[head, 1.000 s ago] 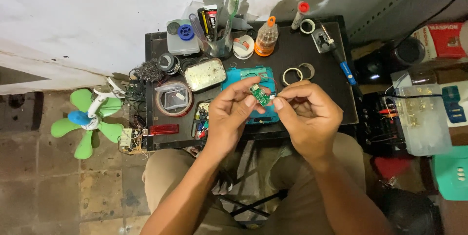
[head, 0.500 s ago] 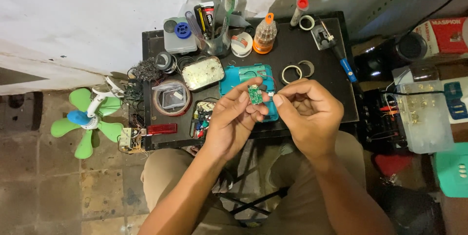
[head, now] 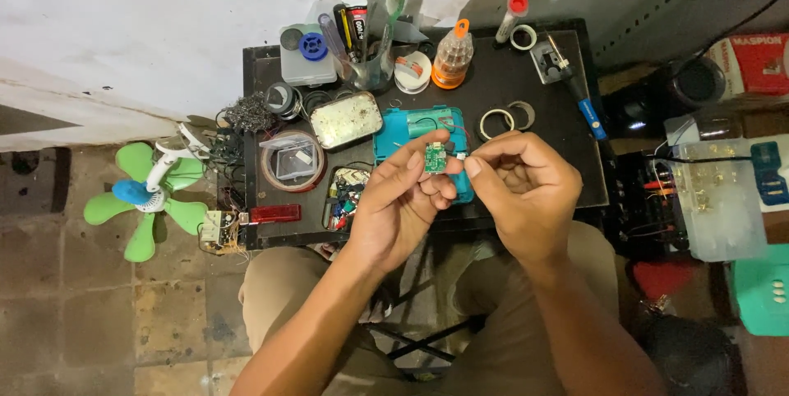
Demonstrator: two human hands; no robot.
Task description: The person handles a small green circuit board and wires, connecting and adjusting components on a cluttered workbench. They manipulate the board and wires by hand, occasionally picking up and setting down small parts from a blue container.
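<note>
1. The left hand [head: 400,214] holds a small green circuit board [head: 435,158] up above the near edge of the black desk [head: 493,92], its fingers [head: 411,164] closed round the board's left side and lower edge.
2. The right hand [head: 523,191] meets it from the other side, thumb and forefinger pinched shut on something tiny at the board's right edge; what it is I cannot tell.
3. Directly beneath the board lies a teal plastic case [head: 403,135], flat on the desk.
4. Left of the case sit a dull metal tin [head: 345,119] and a roll of tape [head: 290,161] with a clear box inside it.
5. Two rings [head: 505,119] lie just beyond the right hand's knuckles.
6. An orange-capped bottle [head: 453,57] stands at the back, beside a clear cup of tools [head: 366,51].
7. A green-bladed fan [head: 148,196] lies on the floor, left of the desk.
</note>
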